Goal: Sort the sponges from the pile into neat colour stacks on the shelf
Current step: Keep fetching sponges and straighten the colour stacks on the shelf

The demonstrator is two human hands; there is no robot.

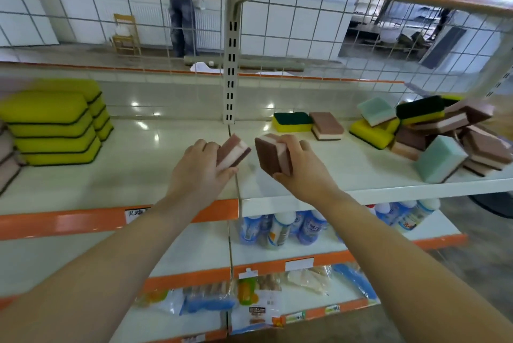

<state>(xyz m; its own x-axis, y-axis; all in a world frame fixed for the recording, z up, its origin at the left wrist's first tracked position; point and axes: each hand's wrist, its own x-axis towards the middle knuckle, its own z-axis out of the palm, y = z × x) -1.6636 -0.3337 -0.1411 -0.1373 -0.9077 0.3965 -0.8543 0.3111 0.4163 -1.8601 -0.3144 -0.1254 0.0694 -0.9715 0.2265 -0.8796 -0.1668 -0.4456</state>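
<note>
1. Glossy white metal shelf [138, 165] with an orange front lip, backed by a wire grid and a slotted upright post.
2. At 9 o'clock: neat yellow stack [54, 131] of soft rectangular foam sponges, rounded corners, thin dark scouring layers between; a second yellow stack just behind it. Brown stack [7, 165] at the far left edge, partly cut off and blurred.
3. At 3 o'clock: jumbled pile [444, 137] of sponges, tilted and leaning on one another; yellow foam with dark green pads, brown with pale pink foam, mint green blocks.
4. Between 1 and 2 o'clock, apart from the pile: one yellow-green sponge [293, 121] lying flat, a brown sponge [327, 126] just beside it.
5. Centre: left hand [198, 167], fingers curled round the left brown-and-pink sponge [233, 152], held tilted above the shelf.
6. Right hand [301, 167], fingers and thumb clamped on the right brown sponge [273, 155], rough brown face toward the camera.
7. Both forearms bare, stretched forward, sponges near each other but not touching.
</note>
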